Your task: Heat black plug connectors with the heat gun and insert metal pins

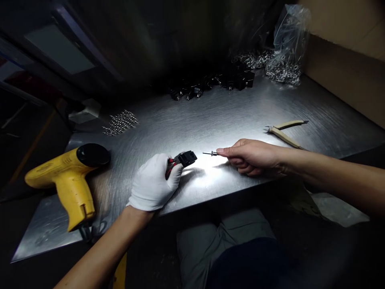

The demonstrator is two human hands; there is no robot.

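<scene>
My left hand (155,180), in a white glove, is closed around a small black part (187,158) with some red at its edge, held just above the metal table. Bare, my right hand (251,156) pinches a thin metal pin (210,153) between thumb and forefinger. The pin's narrow end points left at the black part, with a small gap between them. Beyond my right hand lie cream-handled pliers (284,134), their handles spread apart.
A yellow heat gun (70,180) lies on the metal table (168,124) at the left. Several metal pins (122,122) sit behind it. Black parts (240,78) and a plastic bag of metal pieces (284,66) stand at the back. Cardboard (345,76) borders the right side.
</scene>
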